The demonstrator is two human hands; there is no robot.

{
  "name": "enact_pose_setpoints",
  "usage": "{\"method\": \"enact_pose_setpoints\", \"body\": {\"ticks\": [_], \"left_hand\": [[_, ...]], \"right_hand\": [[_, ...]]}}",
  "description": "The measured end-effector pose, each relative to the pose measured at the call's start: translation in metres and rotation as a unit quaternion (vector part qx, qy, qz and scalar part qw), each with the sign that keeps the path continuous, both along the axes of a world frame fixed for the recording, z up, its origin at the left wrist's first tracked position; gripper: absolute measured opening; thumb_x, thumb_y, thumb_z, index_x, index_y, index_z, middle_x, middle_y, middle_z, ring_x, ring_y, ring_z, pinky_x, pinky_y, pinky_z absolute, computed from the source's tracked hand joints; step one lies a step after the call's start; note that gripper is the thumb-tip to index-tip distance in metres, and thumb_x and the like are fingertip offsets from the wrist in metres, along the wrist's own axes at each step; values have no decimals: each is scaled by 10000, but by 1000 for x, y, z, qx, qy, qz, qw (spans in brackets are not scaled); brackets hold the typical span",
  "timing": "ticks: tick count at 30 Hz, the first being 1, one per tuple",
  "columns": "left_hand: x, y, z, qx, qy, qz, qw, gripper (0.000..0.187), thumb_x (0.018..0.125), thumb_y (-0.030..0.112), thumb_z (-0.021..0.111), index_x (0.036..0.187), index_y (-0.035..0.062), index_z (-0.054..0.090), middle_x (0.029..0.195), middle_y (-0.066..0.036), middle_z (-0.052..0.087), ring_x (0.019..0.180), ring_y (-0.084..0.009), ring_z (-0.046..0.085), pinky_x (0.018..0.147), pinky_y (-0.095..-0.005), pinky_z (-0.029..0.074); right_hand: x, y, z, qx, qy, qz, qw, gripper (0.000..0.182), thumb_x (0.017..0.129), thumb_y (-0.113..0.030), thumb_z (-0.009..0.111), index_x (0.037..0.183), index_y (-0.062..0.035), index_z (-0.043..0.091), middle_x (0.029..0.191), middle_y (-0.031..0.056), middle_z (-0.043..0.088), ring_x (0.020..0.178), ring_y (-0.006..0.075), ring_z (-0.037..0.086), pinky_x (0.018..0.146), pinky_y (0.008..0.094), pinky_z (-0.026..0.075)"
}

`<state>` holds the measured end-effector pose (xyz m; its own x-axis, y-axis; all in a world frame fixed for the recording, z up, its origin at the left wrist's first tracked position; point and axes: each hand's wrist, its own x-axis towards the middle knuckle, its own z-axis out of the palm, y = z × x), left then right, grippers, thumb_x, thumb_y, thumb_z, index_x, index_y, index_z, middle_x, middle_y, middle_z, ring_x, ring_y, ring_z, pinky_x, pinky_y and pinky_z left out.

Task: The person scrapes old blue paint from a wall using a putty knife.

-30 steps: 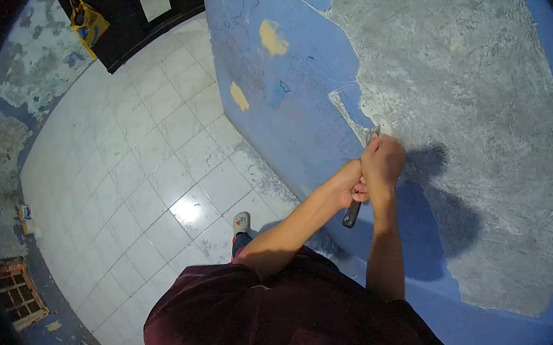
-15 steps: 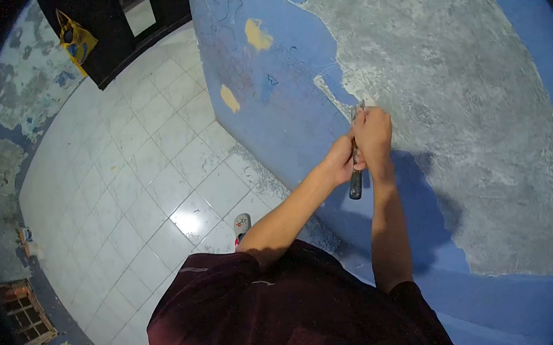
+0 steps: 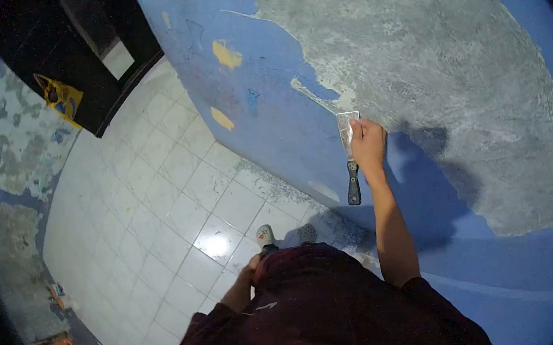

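Flat metal scraper (image 3: pixel 347 140) pinched by the right hand (image 3: pixel 369 143), ragged-edged grey plaster (image 3: pixel 412 59) exposed above it! Left hand (image 3: pixel 255 264): state can't be told.

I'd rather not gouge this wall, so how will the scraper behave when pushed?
The scraper should be fairly stiff, perhaps flexing slightly, since its metal blade looks thin and broad. It's probably light, as the right hand alone holds it.

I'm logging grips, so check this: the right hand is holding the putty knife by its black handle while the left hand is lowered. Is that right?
Not quite: the head view shows the right hand holding the putty knife by its metal blade; the black handle sticks out free. The left hand is indeed lowered.
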<state>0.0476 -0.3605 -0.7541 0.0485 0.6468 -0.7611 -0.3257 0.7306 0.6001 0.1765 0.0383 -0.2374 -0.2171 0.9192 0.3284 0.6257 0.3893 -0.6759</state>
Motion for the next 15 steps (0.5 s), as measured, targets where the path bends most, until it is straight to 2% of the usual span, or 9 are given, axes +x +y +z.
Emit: {"method": "enact_pose_setpoints", "body": {"ticks": [5, 9, 10, 11, 12, 13, 14, 15], "left_hand": [[0, -5, 102, -6, -105, 18, 994, 640, 989, 507, 311, 1290, -24, 504, 1224, -201, 601, 1155, -281, 554, 991, -392, 424], [-49, 40, 245, -6, -182, 45, 982, 722, 997, 529, 256, 1336, -80, 443, 1229, -216, 594, 1233, -286, 506, 1049, -377, 385], [-61, 71, 306, 107, -313, 61, 942, 678, 1002, 505, 281, 1358, -52, 429, 1411, -164, 461, 1312, -270, 432, 1087, -388, 343], [-65, 100, 335, 140, -383, 78, 910, 717, 1001, 518, 251, 1367, -80, 397, 1437, -183, 423, 1352, -280, 383, 1113, -421, 307], [-63, 132, 362, 184, -320, 47, 928, 689, 1004, 505, 270, 1357, -67, 421, 1425, -186, 437, 1331, -282, 409, 1091, -446, 331], [-63, 163, 369, 259, -220, -31, 940, 639, 1010, 474, 322, 1350, -54, 441, 1389, -171, 484, 1292, -277, 452, 1057, -423, 372], [-51, 196, 382, 285, -102, -54, 952, 590, 1011, 449, 369, 1325, -40, 473, 1288, -159, 566, 1214, -253, 523, 978, -393, 443], [-37, 224, 395, 285, -116, -55, 950, 589, 1010, 450, 368, 1309, -45, 480, 1265, -166, 578, 1176, -250, 549, 961, -392, 454]], "right_hand": [[2, 0, -13, 5, 32, -3, 999, 328, 874, -167, 602, 649, 57, 521, 600, 254, 493, 536, 433, 470, 527, 465, 343], [-2, -6, -7, -8, 28, -3, 1000, 351, 876, -176, 606, 637, 62, 507, 580, 248, 471, 483, 377, 428, 503, 448, 324], [-3, -6, -9, -14, 36, -2, 999, 357, 877, -182, 608, 639, 64, 506, 576, 249, 465, 474, 363, 420, 498, 444, 320], [-4, -6, -10, -15, 41, -7, 999, 357, 877, -182, 608, 639, 64, 506, 576, 249, 465, 474, 363, 420, 498, 444, 320], [-6, -6, -12, -31, 51, -8, 998, 359, 877, -186, 611, 642, 65, 507, 573, 249, 461, 469, 354, 422, 496, 440, 320], [-6, -9, -15, -49, 61, -9, 997, 362, 877, -190, 614, 645, 66, 508, 571, 249, 457, 464, 345, 424, 493, 436, 319], [-7, -12, -17, -50, 64, -17, 997, 362, 877, -190, 614, 645, 66, 508, 571, 249, 457, 464, 345, 424, 493, 436, 319], [-9, -14, -18, -64, 64, -12, 996, 360, 878, -194, 614, 652, 67, 511, 574, 250, 459, 468, 344, 426, 495, 431, 328]]}}
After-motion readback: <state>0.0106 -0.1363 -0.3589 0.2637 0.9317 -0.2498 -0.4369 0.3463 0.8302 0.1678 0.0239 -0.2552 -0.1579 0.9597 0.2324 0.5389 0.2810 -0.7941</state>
